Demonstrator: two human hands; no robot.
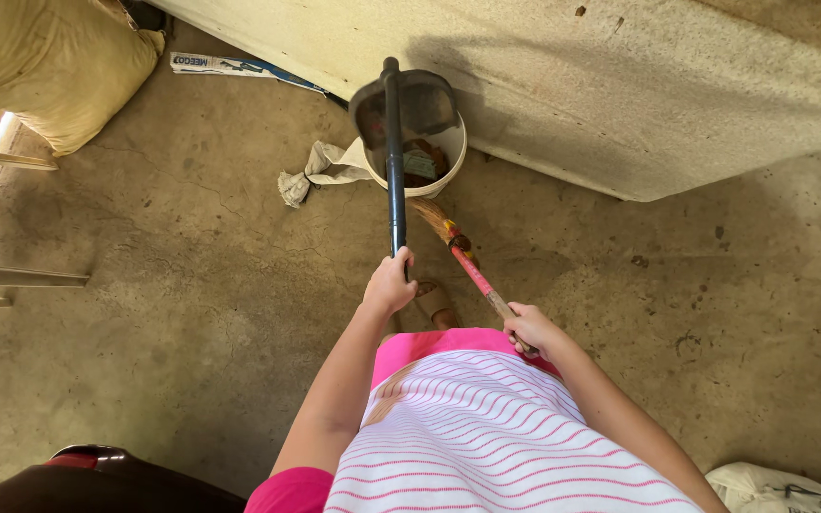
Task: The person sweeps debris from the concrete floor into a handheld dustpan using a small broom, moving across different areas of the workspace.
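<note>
Looking down from the head camera, the left hand (pixel 391 282) is clenched around the top of a long black handle, and this handle belongs to a dark dustpan (pixel 409 106) that is tilted over a white bucket (pixel 448 157). The pan seems to be held so high and so far forward because its mouth must be above the bucket opening; inside the bucket some brown rubbish and a piece of paper are visible. The right hand (pixel 530 329) grasps the pink-red handle of a small broom (pixel 456 249), whose straw head points down toward the bucket side and lies just beside the dustpan handle, probably kept low and out of the way while the pan is tipped. The dustpan itself looks like dull black plastic with a scoop-shaped hood, and its handle is straight and thin. A grey rag (pixel 320 167) lies on the concrete floor (pixel 192 285), touching the bucket on its left. Behind the bucket stands a rough pale wall (pixel 620 85), and a yellowish sack (pixel 49 66) rests in the upper left corner.
</note>
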